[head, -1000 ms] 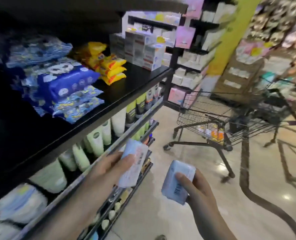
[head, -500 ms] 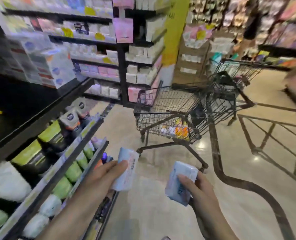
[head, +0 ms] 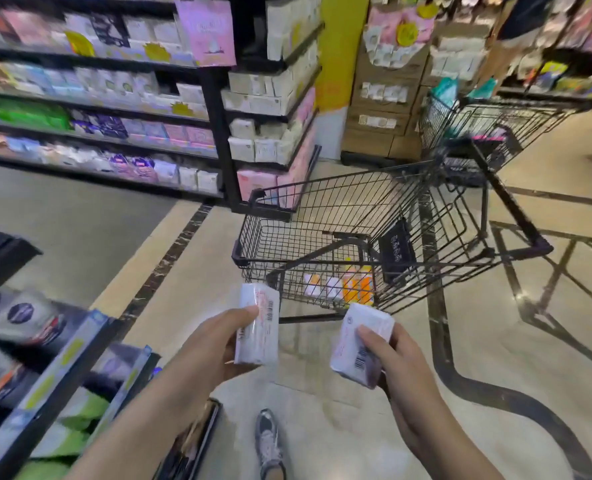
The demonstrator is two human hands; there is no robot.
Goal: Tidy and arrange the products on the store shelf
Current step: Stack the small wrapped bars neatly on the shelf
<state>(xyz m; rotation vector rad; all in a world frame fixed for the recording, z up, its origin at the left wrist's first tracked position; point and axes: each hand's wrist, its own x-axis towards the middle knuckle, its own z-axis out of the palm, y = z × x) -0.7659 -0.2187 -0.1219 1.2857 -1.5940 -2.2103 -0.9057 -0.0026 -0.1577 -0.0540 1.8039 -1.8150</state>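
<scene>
A grey shoe [head: 268, 441] is being shown at the bottom edge, planted on the tiled floor [head: 322, 427]. Just above it, two white packets are being held out over the floor. The left packet [head: 258, 325] is being gripped upright by the left hand [head: 215, 348], whose fingers [head: 246, 311] are being curled round its near edge. The right packet [head: 360, 344] is being grasped by the right hand [head: 398, 368], with the barcode side being turned up and the thumb being pressed across it; it is being held tilted. The two packets are being kept apart, neither touching the other.

To the left, a shelf unit [head: 55, 372] is being seen close by, with dark tubes and green packs being stacked on its tiers, though they are being blurred and may be toiletries.

Beyond the hands, a black wire cart [head: 356, 216] is standing on the floor, with a few orange and white items [head: 353, 287] being carried at its bottom. A second cart [head: 484, 123] is being seen behind it. Farther off, long shelves [head: 97, 109] of boxed goods are being shown on the left, a yellow pillar [head: 339, 53] in the middle, and cardboard display boxes [head: 381, 98] beside it.
</scene>
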